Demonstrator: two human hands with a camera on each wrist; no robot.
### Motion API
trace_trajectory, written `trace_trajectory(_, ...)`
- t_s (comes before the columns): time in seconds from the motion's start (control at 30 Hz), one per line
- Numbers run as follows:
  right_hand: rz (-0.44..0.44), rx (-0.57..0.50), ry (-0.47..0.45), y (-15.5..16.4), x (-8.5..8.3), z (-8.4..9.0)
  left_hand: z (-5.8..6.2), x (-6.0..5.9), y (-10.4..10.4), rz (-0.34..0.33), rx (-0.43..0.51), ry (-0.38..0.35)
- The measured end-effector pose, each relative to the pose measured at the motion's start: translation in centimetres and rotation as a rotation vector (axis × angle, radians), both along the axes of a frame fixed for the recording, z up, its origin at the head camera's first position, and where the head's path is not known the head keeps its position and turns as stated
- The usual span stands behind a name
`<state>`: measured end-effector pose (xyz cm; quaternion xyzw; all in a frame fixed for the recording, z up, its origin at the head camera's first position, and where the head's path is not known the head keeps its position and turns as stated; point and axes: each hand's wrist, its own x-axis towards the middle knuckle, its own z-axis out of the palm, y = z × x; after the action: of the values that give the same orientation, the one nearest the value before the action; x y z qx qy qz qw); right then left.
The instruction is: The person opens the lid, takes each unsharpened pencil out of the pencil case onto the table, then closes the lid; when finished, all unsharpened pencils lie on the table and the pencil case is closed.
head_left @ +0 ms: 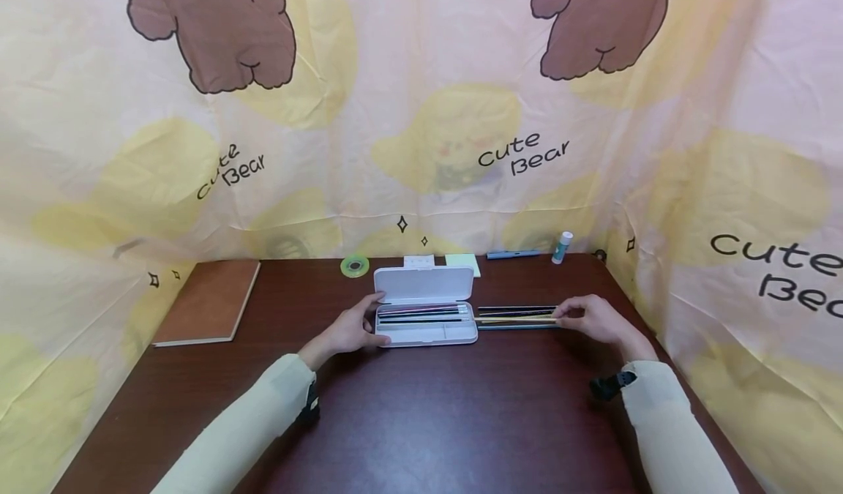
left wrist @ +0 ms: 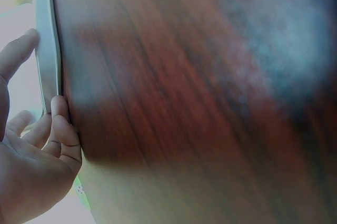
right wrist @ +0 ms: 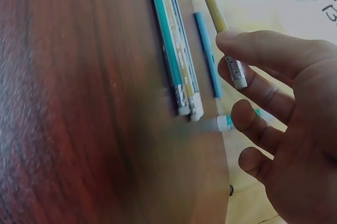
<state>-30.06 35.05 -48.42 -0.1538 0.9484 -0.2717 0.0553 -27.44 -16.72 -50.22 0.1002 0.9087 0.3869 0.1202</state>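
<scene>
Right now my right hand (right wrist: 284,129) pinches the yellow pencil (right wrist: 210,2) near its eraser end, tip over the open white pencil case (head_left: 426,315). My left hand (head_left: 349,328) braces the case's left end, fingers curled against it. Best keep the pencil level and slide it in alongside those already inside.

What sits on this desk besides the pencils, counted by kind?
brown rectangular notebook: 1
open white plastic pencil case: 1
green tape roll: 1
pale green sticky pad: 1
small white flat block: 1
blue pen: 1
white and teal glue stick: 1
Total: 7
</scene>
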Motion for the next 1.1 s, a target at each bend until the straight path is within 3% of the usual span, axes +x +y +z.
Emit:
trace_trajectory(0.63, -0.025, 0.027, -0.040, 0.7, -0.5, -1.9, -0.1, 0.0, 0.0, -0.006, -0.011, 0.018)
trace_trajectory(1.1, -0.057, 0.051, -0.052, 0.1, -0.8, -2.0, 0.0, 0.0, 0.1, 0.000, -0.015, 0.014)
